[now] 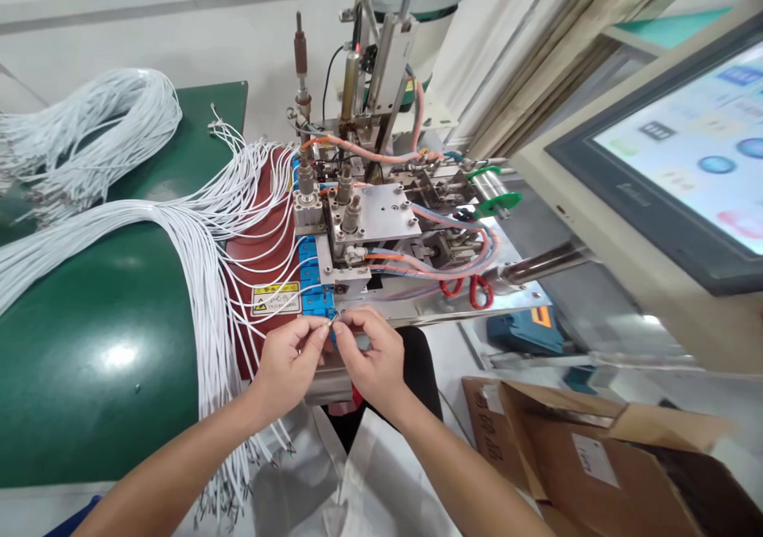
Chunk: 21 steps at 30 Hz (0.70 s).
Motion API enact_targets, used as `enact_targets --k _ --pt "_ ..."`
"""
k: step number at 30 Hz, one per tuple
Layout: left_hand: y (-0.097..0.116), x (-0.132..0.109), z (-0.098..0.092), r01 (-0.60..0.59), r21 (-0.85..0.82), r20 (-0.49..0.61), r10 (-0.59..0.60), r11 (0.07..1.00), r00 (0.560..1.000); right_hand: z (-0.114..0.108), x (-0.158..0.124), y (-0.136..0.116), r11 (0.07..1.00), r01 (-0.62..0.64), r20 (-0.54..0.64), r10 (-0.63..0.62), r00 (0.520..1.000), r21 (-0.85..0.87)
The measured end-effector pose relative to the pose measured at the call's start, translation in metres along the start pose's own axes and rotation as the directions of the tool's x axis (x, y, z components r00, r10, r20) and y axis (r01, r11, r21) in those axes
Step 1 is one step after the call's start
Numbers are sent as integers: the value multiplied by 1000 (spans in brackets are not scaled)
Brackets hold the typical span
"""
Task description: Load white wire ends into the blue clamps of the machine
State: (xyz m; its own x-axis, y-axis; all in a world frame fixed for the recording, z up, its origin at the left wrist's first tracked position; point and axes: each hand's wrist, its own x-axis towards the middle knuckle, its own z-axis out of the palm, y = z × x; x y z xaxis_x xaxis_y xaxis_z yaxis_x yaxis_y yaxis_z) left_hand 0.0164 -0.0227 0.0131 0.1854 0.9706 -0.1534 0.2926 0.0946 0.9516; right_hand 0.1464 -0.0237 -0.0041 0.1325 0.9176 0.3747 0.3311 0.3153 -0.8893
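Head cam looks down at both hands meeting right in front of the machine. The left hand [290,362] has thumb and forefinger pinched together on the end of one white wire [331,323], and the right hand [370,356] is pinched on that same tip from the other side, fingertips nearly touching. So the wire end sits between the two hands, just below the blue fixture block [315,299], and whether it touches the block is too small to tell.

Off to the right, an open cardboard box [596,457] sits low by the person's right forearm.

Stuff that looks risky: the fingers are very close to the moving bits, and the yellow warning label [275,299] is right there beside the block. If the head cycled with fingers this near, that's a pinch. Also the tip is tiny, so a slack grip could let it slip or bend.

Further back, the wire bundle [196,259] fans out over the green cover [101,346], loose and overlapping. Tugging one strand could drag neighbours along or tangle them.

Behind that, the metal plate [381,211] with its cylinders and the orange and blue hoses [465,243] crowd the space, so a stray loop could snag. The touchscreen [685,156] sits far right, well apart from both hands.
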Motion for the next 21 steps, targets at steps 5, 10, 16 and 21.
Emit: enact_targets --k 5,10,16,21 --pt "2 2 -3 10 42 71 -13 999 997 -10 6 5 998 64 159 -60 985 -23" --pt "8 4 -6 -10 99 132 -3 995 991 -22 16 5 992 96 313 -64 947 -87" --pt "10 3 -3 8 65 82 -13 998 997 -20 9 10 922 336 234 -289 929 -195" --pt "6 2 -3 51 4 82 -51 999 995 -17 6 11 998 46 160 -51 986 35"
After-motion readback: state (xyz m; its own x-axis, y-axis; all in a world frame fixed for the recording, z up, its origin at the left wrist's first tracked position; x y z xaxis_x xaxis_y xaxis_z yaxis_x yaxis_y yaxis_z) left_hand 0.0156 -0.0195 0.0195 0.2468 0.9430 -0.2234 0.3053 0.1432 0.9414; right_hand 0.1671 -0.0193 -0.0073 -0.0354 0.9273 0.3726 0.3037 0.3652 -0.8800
